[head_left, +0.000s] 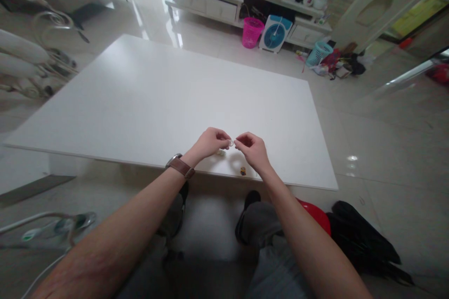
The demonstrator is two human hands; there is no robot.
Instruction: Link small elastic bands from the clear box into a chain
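Observation:
Near the front edge of the white table (pixel 168 98), my left hand (pixel 214 141) pinches a small metal ring (pixel 231 143) between thumb and fingers. My right hand (pixel 251 148) is also closed in a pinch, its fingertips right beside the ring; what they hold, if anything, is too small to make out. On the tabletop below my hands stands a tiny yellow-and-dark figure (pixel 243 171) like a cartoon character. A small pale object (pixel 220 153) lies under my left hand, partly hidden by it.
Beyond the table, a pink basket (pixel 251 32), a blue-and-white box fan (pixel 275 33) and a light blue basket (pixel 319 53) stand on the floor before a white cabinet (pixel 220 8). White chairs (pixel 28 51) are at the left. A black bag (pixel 361 238) and something red (pixel 315 215) lie at lower right.

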